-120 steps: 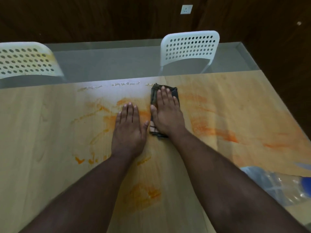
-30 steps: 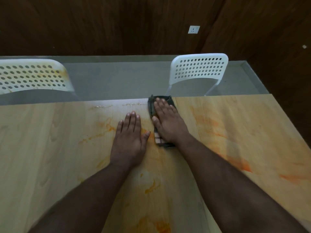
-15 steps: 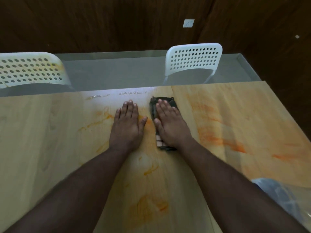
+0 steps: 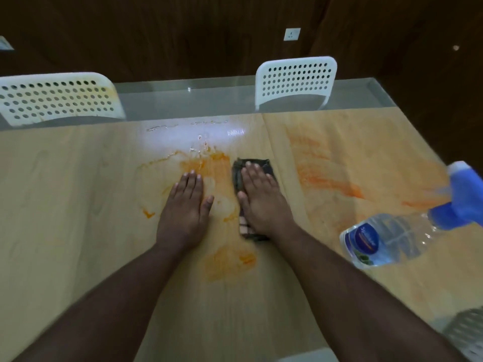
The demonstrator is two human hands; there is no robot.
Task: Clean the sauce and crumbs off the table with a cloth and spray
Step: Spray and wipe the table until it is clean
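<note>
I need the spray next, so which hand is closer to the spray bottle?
Right. The right hand presses the cloth, with the spray bottle off to its right; the left hand lies flat on the table, farther away.

A person's two bare forearms reach forward over a pale wooden table [image 4: 65,205] smeared with orange sauce [image 4: 209,163]. The right hand [image 4: 261,202] lies flat, fingers straight, pressing a dark folded cloth [image 4: 248,232] onto the table. Just left of the cloth, the left hand [image 4: 187,207] rests flat on the wood, fingers together. Well right of the cloth, a clear spray bottle [image 4: 392,236] with a blue trigger head lies on its side. Beyond the cloth, past the table's far edge, stand two white perforated chairs [image 4: 295,79].
</note>
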